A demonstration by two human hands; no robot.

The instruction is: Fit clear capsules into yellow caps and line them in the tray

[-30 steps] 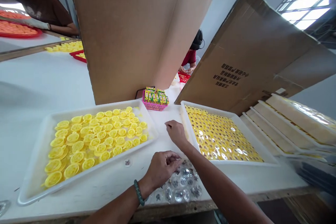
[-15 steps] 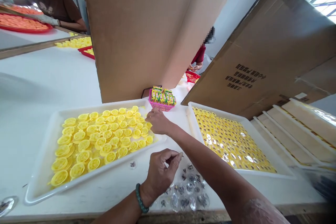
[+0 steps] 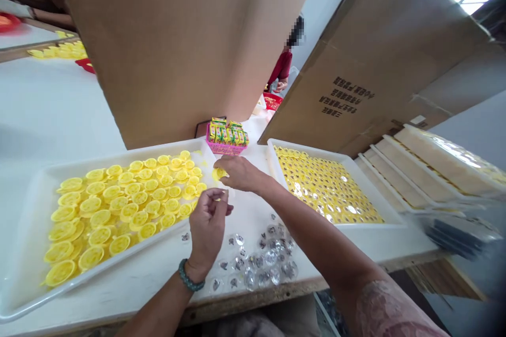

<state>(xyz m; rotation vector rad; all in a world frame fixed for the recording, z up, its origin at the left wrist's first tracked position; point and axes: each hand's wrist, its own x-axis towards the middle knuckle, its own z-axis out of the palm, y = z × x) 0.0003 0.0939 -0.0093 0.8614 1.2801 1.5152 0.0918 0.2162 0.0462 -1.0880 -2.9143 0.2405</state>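
My right hand (image 3: 237, 174) pinches a yellow round cap (image 3: 219, 173) just above the right end of the left white tray (image 3: 35, 189), which holds several loose yellow caps (image 3: 118, 205). My left hand (image 3: 208, 224) is raised close below it, fingers curled in a pinch on a small clear piece that I cannot name. On the table in front of me lies a heap of small clear domed pieces (image 3: 261, 260). The right white tray (image 3: 340, 160) is packed with rows of yellow caps under clear covers (image 3: 328, 189).
A pink basket of small yellow-green packets (image 3: 226, 137) stands behind the trays. Two big cardboard sheets (image 3: 182, 42) lean up at the back. Stacked white trays (image 3: 435, 168) sit at the right. Another person in red (image 3: 281, 68) works far behind. The table edge runs near me.
My right hand went from the gap between the trays to the left tray and lifted a yellow cap. My left hand rose from the clear pieces toward it, pinching.
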